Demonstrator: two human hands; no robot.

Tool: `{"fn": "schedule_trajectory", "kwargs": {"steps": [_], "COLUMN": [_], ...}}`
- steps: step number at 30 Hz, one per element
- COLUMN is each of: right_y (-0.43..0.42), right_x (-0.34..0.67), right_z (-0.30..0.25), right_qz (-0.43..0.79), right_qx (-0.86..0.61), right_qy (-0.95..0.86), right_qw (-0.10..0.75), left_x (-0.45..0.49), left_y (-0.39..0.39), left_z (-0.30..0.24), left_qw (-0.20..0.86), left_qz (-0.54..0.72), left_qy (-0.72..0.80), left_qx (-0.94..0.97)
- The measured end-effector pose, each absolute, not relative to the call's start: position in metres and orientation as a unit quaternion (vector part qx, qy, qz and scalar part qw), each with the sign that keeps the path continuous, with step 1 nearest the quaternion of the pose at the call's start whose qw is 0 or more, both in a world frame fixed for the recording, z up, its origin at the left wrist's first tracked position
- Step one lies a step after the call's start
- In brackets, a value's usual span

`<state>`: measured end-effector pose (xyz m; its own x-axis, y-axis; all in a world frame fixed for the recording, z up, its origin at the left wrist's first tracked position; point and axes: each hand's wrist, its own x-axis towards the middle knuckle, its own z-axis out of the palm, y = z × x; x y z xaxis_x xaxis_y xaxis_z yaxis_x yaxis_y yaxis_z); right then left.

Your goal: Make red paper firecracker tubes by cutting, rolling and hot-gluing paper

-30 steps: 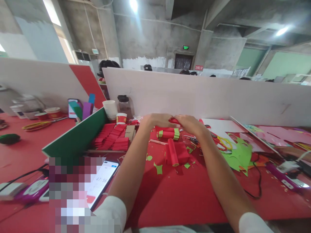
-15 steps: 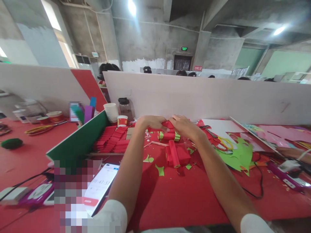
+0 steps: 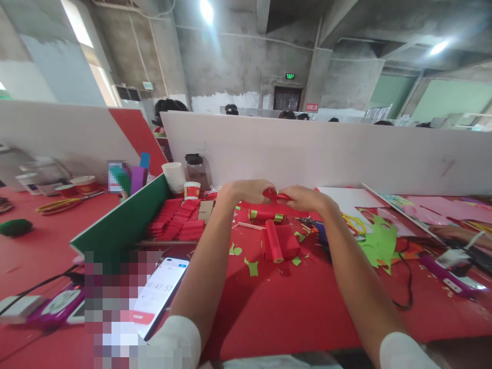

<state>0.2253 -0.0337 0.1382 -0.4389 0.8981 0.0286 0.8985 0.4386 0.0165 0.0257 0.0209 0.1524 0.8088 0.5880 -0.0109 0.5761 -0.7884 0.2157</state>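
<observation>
My left hand (image 3: 248, 190) and my right hand (image 3: 305, 197) meet above the red table (image 3: 292, 307), both pinched on a small red paper piece (image 3: 275, 195) between them. Just below lies a red paper roll with green bands (image 3: 265, 214). A plain red paper roll on a partly rolled red sheet (image 3: 279, 244) lies nearer to me. Green paper scraps (image 3: 251, 266) are scattered around it.
A stack of folded red papers (image 3: 175, 223) lies beside a green divider board (image 3: 123, 218). Paper cups (image 3: 175, 176) and a dark bottle (image 3: 197, 169) stand at the back. A phone (image 3: 161, 292) lies at the front left. Yellow-handled scissors (image 3: 353, 224), green cutouts (image 3: 378, 241) and cables are on the right. A white partition (image 3: 326, 154) closes the back.
My hands have lifted slightly off the banded roll, still holding the red paper piece between them. The view shifted a little.
</observation>
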Motion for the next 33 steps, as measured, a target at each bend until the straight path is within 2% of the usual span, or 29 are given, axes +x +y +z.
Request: {"fn": "schedule_trajectory", "kwargs": {"steps": [3,9,17,23,26,29,33], "right_y": [-0.034,-0.033,-0.033,-0.034,-0.032,-0.031,-0.033], "right_x": [0.229,0.235,0.233,0.234,0.234,0.231,0.223], "right_z": [0.139,0.138,0.136,0.139,0.138,0.135,0.134], "right_qz": [-0.001,0.015,0.019,0.000,-0.062,-0.109,-0.134], "right_qx": [-0.546,-0.544,-0.573,-0.542,-0.546,-0.553,-0.527], "right_qy": [-0.838,-0.839,-0.819,-0.839,-0.835,-0.826,-0.839], "right_qw": [0.003,0.010,-0.013,0.045,0.032,0.013,0.029], "left_x": [0.031,0.045,0.047,0.045,0.042,0.039,0.030], "left_y": [0.014,0.016,0.012,0.016,0.020,0.018,0.011], "left_z": [0.155,0.150,0.150,0.149,0.148,0.151,0.159], "left_qw": [0.092,0.026,0.001,-0.051,-0.030,0.042,0.119], "left_qz": [0.065,0.014,0.029,0.063,0.076,0.056,0.027], "left_qy": [0.285,0.306,0.321,0.315,0.311,0.315,0.340], "left_qx": [0.952,0.951,0.947,0.946,0.947,0.947,0.933]}}
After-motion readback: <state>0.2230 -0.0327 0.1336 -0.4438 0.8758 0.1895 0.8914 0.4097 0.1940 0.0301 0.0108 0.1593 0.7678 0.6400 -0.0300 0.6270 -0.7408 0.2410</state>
